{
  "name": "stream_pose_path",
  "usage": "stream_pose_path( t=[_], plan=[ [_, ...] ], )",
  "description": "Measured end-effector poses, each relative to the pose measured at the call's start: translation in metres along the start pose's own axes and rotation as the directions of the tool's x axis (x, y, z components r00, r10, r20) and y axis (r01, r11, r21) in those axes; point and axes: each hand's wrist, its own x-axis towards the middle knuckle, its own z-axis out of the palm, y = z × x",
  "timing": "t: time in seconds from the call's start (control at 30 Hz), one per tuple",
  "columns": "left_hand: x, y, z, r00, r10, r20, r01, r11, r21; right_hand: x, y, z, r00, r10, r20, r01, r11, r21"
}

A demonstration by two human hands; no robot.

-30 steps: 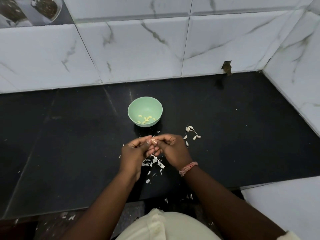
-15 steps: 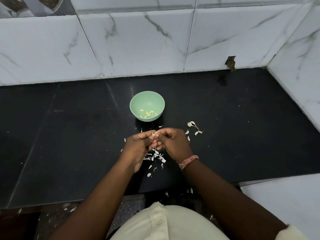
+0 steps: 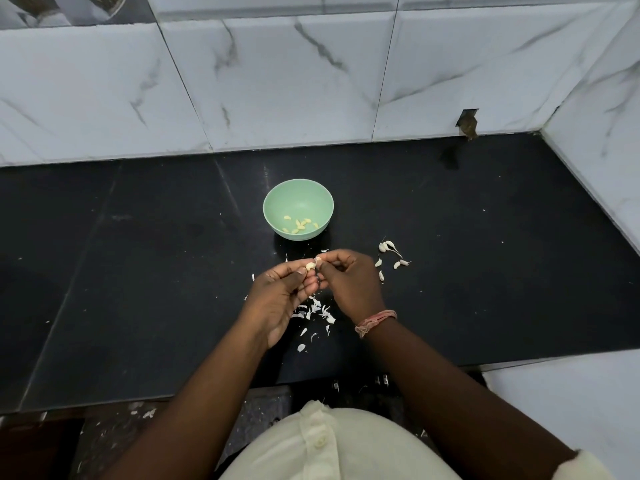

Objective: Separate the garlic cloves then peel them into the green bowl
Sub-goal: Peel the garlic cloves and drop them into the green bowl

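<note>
Pale garlic clove (image 3: pixel 310 265) in both hands' pinch

Both hands meet above a black counter (image 3: pixel 138 271). The left hand (image 3: pixel 280 296) pinches a garlic clove (image 3: pixel 310 265) at its fingertips, and the right hand (image 3: pixel 349 282) pinches a bit of skin (image 3: pixel 318 259) at the clove's tip. Just beyond them stands the green bowl (image 3: pixel 298 195) with several peeled cloves (image 3: pixel 299 224) inside. A few unpeeled cloves (image 3: pixel 389 254) lie to the right of the hands, and loose peelings (image 3: pixel 317 311) are scattered under them. A pink thread band (image 3: pixel 375 320) circles the right wrist.
</note>
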Motion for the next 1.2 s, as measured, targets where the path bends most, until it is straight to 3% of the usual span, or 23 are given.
stream_pose_path(
  t=[0.2, 0.27, 0.43, 0.53, 0.87, 1.1, 1.2],
  plan=[
    [0.002, 0.001, 0.001, 0.999, -0.003, -0.041, 0.000, 0.997, -0.071, -0.001, 0.004, 0.005, 0.996, -0.082, -0.037, 0.070, 0.965, -0.252],
    [0.001, 0.001, 0.002, 0.999, 0.021, -0.037, -0.023, 0.998, -0.053, -0.003, 0.002, 0.004, 0.996, -0.075, -0.040, 0.064, 0.971, -0.231],
    [0.001, 0.002, 0.001, 0.999, -0.014, -0.039, 0.009, 0.994, -0.108, -0.002, -0.006, 0.004, 0.997, 0.070, -0.037, -0.068, 0.996, 0.055],
    [0.001, 0.001, 0.000, 0.999, -0.022, -0.039, 0.017, 0.993, -0.120, -0.001, -0.003, 0.003, 0.988, 0.147, -0.055, -0.139, 0.981, 0.136],
    [0.004, -0.001, 0.001, 0.994, 0.015, -0.108, -0.023, 0.997, -0.074, -0.007, -0.006, 0.003, 0.993, 0.052, 0.103, -0.062, 0.994, 0.094],
    [0.002, -0.004, 0.005, 0.987, 0.080, -0.142, -0.076, 0.997, 0.030, -0.009, -0.013, 0.003, 0.996, 0.052, 0.069, -0.054, 0.998, 0.024],
    [-0.001, -0.003, 0.011, 0.972, 0.132, -0.195, -0.111, 0.988, 0.111, -0.007, -0.010, 0.007, 1.000, 0.006, -0.013, -0.007, 0.993, -0.114]
  ],
)
